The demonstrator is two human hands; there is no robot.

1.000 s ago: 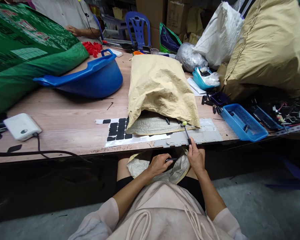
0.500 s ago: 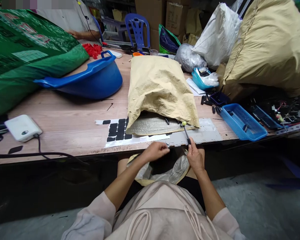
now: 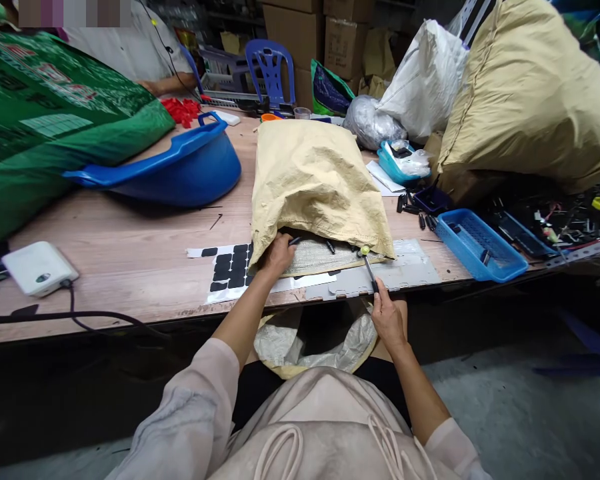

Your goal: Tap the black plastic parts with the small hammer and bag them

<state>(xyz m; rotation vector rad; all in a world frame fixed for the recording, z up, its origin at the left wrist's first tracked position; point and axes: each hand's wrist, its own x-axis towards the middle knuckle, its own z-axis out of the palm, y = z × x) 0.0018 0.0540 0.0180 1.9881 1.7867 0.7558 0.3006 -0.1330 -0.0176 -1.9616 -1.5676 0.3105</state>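
A yellow woven sack (image 3: 320,180) lies on the table with its mouth toward me, showing a silvery-grey lining. Several small black pieces (image 3: 331,247) rest on that lining. At the left side of the mouth, my left hand (image 3: 278,256) has its fingertips closed at a small dark piece (image 3: 294,241); the sack's edge partly hides the hand. My right hand (image 3: 390,321) grips the black handle of a small hammer (image 3: 369,268), whose yellowish head is up by the sack's right lip. Below the table edge, a second sack (image 3: 280,341) stands open between my legs.
A sheet of black stickers (image 3: 231,267) and a grey board (image 3: 405,267) lie along the front edge. Left are a blue basin (image 3: 180,177), a white box (image 3: 40,268) with a cable and a green sack (image 3: 75,133). A blue basket (image 3: 480,243) stands right. A person (image 3: 130,50) sits across.
My left hand has moved from the table edge forward and left into the sack's mouth, to a dark piece. My right hand still holds the hammer in nearly the same spot. The view has shifted slightly.
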